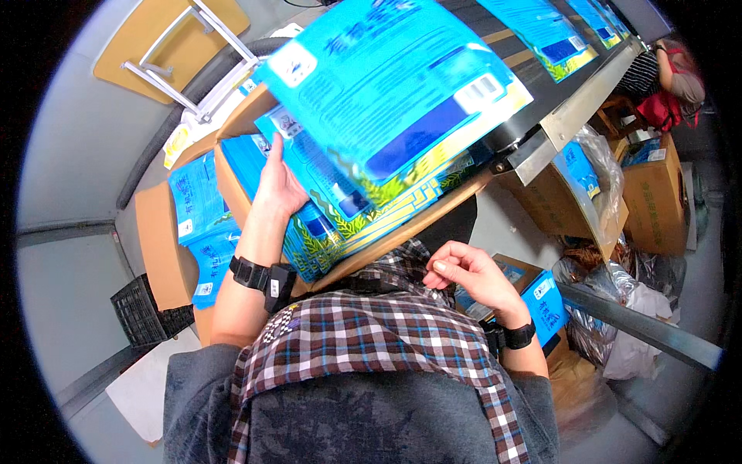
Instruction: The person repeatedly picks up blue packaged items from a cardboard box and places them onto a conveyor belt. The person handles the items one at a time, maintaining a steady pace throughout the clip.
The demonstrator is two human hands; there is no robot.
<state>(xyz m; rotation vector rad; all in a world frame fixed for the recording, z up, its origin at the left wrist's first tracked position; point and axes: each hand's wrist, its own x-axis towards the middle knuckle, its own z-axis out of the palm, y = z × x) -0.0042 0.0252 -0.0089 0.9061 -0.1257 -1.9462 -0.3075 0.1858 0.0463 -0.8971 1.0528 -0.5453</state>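
Observation:
My left hand (281, 188) is inside an open cardboard box (400, 229), against the left edge of a blue printed pouch (316, 159). Its thumb points up; the other fingers are partly hidden by the pouch. More flat blue pouches (246, 159) fill this box in layers. Above them, a large blue pouch (400, 98), blurred at its lower edge, covers the end of a black conveyor belt (504, 49) and part of the box. Loosely curled in front of my apron (371, 336), my right hand (464, 269) shows nothing in its fingers.
Further pouches (539, 35) lie along the belt. Another carton of pouches (165, 249) stands at left, near a black crate (142, 307) and a folding table (168, 46). Cartons (655, 197), plastic bags (632, 313) and a metal bar (643, 327) are at right. A person (666, 81) is beyond.

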